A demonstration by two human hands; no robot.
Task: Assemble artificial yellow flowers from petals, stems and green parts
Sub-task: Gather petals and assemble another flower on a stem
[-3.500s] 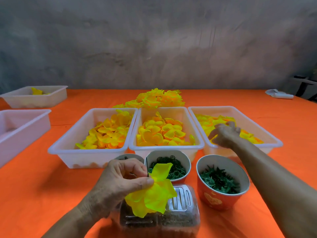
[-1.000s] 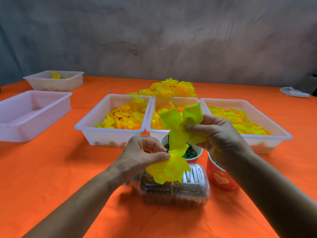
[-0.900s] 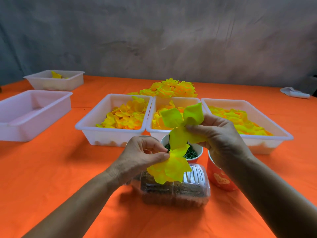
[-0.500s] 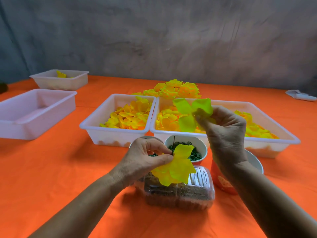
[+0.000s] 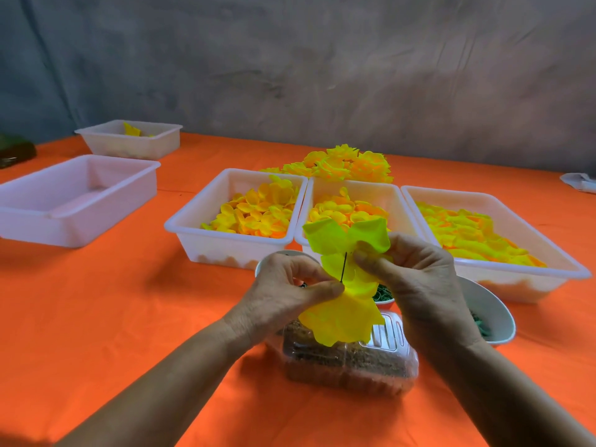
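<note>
Right hand [image 5: 416, 279] has brought its pinched petal piece [image 5: 346, 235] onto the stem [image 5: 343, 267]; left hand [image 5: 290, 285] still pinches it.

No legible text or labels anywhere (bins, cups, clear box all unmarked)

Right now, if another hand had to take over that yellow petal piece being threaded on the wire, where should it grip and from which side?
Probably the two free upper lobes of the petal piece, pinched from above. The right hand pinches its middle, the left hand holds the thin wire stem and lower petals below, so only the top is unobstructed.
</note>
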